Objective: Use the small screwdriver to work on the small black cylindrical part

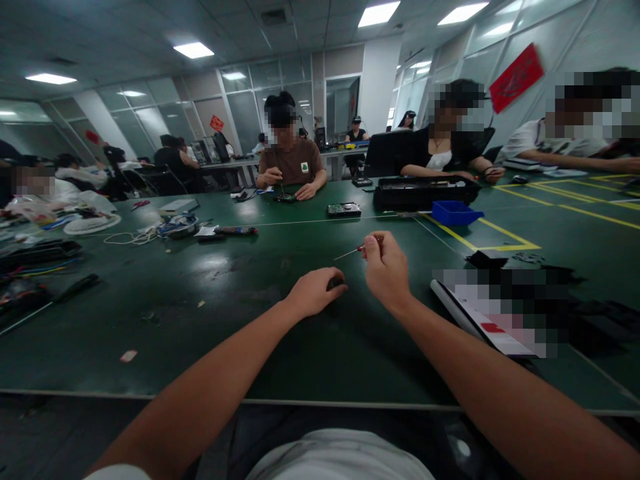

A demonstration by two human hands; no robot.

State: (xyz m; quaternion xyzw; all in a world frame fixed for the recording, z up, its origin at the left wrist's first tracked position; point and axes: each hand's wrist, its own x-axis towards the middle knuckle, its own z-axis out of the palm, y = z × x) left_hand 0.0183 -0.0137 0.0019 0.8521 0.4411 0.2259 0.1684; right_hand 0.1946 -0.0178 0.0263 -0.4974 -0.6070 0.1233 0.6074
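In the head view my right hand (387, 270) is closed round a screwdriver (361, 248) just above the table. Its handle is reddish, and the thin metal shaft points left and slightly down. My left hand (317, 291) rests low over the green tabletop (280, 340), its thumb and fingers curled about a small dark object (335, 283). What kind of object that is I cannot make out, as the fingers hide most of it. The screwdriver's tip is above the left hand, apart from it.
Ahead lies a hard drive (344, 210). Beyond it a co-worker (293, 160) handles a small part. A blue tray (456, 213) sits beside a long black housing (425, 193). A pale sheet (493, 327) and black parts lie right; cables (177, 227) and tools (235, 231) lie left.
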